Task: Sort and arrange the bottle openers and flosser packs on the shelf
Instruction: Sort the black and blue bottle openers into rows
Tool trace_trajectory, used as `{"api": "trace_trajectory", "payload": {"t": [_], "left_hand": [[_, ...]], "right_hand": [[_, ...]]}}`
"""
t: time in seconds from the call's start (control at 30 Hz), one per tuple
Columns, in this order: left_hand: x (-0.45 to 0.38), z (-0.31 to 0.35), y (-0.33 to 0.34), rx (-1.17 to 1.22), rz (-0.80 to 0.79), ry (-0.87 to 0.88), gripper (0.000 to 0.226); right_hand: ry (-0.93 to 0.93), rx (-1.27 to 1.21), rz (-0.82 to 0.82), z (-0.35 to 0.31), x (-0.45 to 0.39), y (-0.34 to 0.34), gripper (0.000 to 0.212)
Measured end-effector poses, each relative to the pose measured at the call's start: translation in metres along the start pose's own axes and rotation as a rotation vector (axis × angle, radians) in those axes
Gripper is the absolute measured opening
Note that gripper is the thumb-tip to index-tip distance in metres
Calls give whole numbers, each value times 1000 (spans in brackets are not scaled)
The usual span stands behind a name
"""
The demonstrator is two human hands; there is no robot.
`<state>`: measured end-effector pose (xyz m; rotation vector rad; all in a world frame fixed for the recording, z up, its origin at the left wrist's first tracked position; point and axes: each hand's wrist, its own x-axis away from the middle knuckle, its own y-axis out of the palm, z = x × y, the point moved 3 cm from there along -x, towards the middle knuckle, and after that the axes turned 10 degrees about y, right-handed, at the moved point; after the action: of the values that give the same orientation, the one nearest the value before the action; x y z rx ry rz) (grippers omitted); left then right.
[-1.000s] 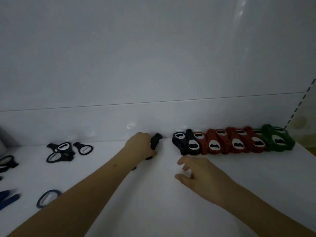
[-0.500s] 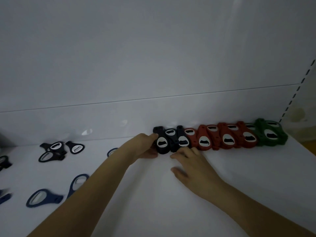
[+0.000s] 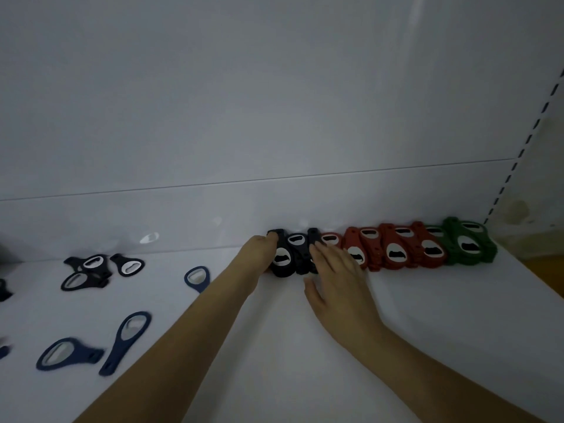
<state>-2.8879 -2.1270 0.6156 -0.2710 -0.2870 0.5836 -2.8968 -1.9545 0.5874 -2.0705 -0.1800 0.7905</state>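
Progress of the sorting, seen from my head camera. Along the back wall in the right half of the frame stands my finished row on the shelf: green openers at the far right, red openers to their left, and the black openers at the row's left end, near centre frame. My left hand is at the left side of the outermost black opener, apparently pressing it into line; my fingers are hidden behind it, so I cannot tell whether they grip it. My right hand lies fairly flat, fingers extended and together, fingertips touching the black openers where they meet the red, steadying the row.

What is left, as I judge it: a loose cluster of black openers at middle left, one more just beside it, and blue openers scattered toward the lower left, none yet in the row. Dark shapes at the left edge are too cropped to name. No flosser packs show here, so that part cannot be assessed. Roughly, green and red look done, black is under way, and blue has not begun.
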Motion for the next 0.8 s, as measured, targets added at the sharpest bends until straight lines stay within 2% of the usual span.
{"api": "trace_trajectory", "payload": {"t": [0.23,0.33,0.47,0.57,0.63,0.73,0.8], "left_hand": [[5,-1,8,101,27,16,32],[12,0,-2,109,11,41,29],[33,-12,-61,-211,57,264,39],[67,-37,-135,-439,227,469,26],[92,-67,-189,-593,407,501,22],[122,-117,-268,-767,627,343,24],[133,-143,-314,-866,682,177,39]], "right_hand": [[-68,53,-93,-6,0,6,59],[-68,45,-81,-10,0,-2,60],[-85,-160,-48,-45,-8,-12,54],[-171,-304,-97,-106,-21,5,46],[-233,-368,-181,-151,-25,32,42],[-273,-352,-327,-215,-26,82,48],[-292,-302,-421,-251,-29,114,56]]}}
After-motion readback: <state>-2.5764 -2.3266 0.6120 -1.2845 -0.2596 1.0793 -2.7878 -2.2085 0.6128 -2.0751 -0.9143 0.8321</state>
